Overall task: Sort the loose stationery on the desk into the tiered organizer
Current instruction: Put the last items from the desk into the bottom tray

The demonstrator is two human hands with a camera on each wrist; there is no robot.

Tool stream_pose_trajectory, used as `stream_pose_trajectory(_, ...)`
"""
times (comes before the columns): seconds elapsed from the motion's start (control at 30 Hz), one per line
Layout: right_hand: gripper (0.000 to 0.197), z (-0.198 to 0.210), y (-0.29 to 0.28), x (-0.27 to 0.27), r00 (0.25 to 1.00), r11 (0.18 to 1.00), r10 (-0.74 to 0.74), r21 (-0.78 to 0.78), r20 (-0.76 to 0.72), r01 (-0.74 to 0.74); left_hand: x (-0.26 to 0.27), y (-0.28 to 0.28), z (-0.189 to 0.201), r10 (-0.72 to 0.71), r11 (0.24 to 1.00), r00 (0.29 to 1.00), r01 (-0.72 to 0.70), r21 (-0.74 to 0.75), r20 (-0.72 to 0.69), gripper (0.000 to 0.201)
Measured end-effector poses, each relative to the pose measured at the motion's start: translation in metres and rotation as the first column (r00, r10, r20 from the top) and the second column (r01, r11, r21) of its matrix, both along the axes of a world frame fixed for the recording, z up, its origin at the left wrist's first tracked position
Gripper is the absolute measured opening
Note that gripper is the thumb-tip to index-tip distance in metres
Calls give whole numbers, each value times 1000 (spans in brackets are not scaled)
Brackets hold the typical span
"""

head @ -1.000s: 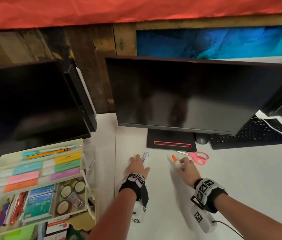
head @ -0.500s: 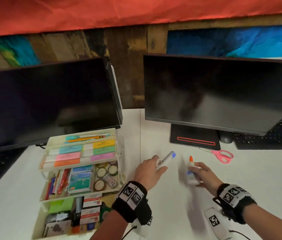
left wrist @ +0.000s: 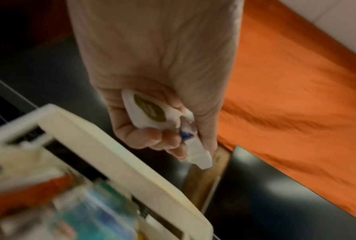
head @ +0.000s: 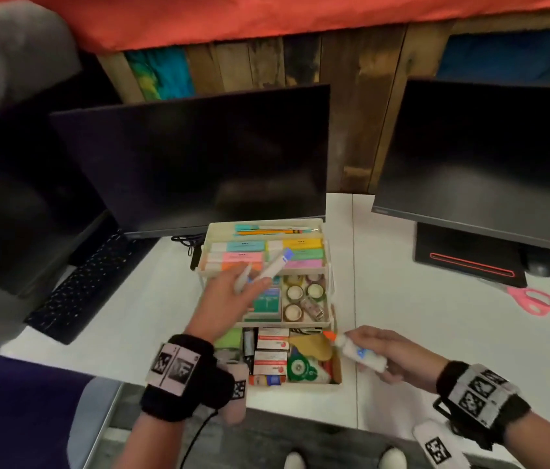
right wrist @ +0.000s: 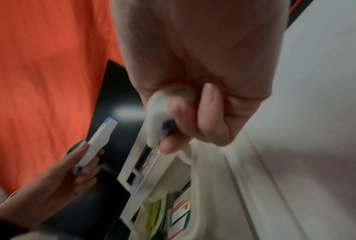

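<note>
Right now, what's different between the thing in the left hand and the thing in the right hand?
The left hand holds a slim white correction tape with a blue end; the right hand holds a fatter white glue bottle with an orange tip. The correction tape angles up over the tiered organizer's middle tier; the glue bottle lies nearly level, its tip at the bottom tier's right edge. Both are white and held above the organizer.
</note>
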State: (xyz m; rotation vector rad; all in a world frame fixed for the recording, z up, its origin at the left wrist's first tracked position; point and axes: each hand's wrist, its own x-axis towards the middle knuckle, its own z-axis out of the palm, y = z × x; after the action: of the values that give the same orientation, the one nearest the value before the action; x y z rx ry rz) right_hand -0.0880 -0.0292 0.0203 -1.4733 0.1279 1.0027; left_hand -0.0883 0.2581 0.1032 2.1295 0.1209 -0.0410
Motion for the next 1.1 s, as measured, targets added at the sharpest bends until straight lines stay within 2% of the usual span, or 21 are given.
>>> stream_pose_trajectory(0.1,26,0,32,-12,994,996,85,-1,-71,-86,-7,32,4,29,998,999,-31,57,32,14)
stream_pose_trajectory(0.17,27,0,48,-16,991,993,119,-17,-65,-120,-13,48,4,10,998,1000,-11,57,17,6)
stream_pose_trajectory(0.27,32,1,64,-20,1000,995,0,-101,-21,-2,-24,67,-1,-11,999,1000,12,47,-25,5)
stream_pose_trajectory(0.33,31,1,74,-23,994,982,-97,-159,49,103,-31,75,-5,-14,999,998,17,44,-57,6)
stream_pose_trajectory(0.4,29,0,83,-27,971,956,-26,-280,236,93,-37,81,-9,-21,999,996,25,44,-83,11)
stream_pose_trajectory(0.43,28,-2,87,-29,920,917,98,-394,379,65,-39,83,-11,-23,998,995,27,48,-97,13)
stream_pose_trajectory(0.47,27,-5,90,-31,813,847,271,-528,515,52,-41,84,-13,-22,998,994,28,48,-110,15)
stream_pose_trajectory(0.53,27,-13,95,-32,474,677,594,-722,650,141,-44,84,-15,-27,999,992,32,40,-122,16)
stream_pose_trajectory(0.57,32,-19,97,-31,304,620,698,-760,648,197,-45,83,-15,-33,998,992,38,43,-124,16)
stream_pose_trajectory(0.6,41,-22,99,-29,188,576,765,-784,617,229,-47,83,-16,-40,998,991,46,49,-124,16)
stream_pose_trajectory(0.67,57,-25,102,-25,61,491,852,-833,521,256,-50,82,-16,-46,997,991,53,51,-125,16)
stream_pose_trajectory(0.73,63,-27,104,-21,34,457,879,-859,476,231,-53,82,-16,-56,997,990,62,46,-133,14)
stream_pose_trajectory(0.8,61,-27,107,-22,59,429,890,-876,451,222,-57,82,-17,-60,997,988,66,34,-141,11)
stream_pose_trajectory(0.9,40,-20,113,-24,119,376,911,-914,395,151,-60,82,-19,-65,997,987,69,27,-146,8)
stream_pose_trajectory(0.97,34,-20,115,-24,118,315,937,-942,328,119,-60,83,-20,-64,997,986,69,26,-153,10)
stream_pose_trajectory(1.1,37,-15,119,-25,123,326,936,-944,330,55,-59,80,-22,-65,997,985,69,18,-157,12)
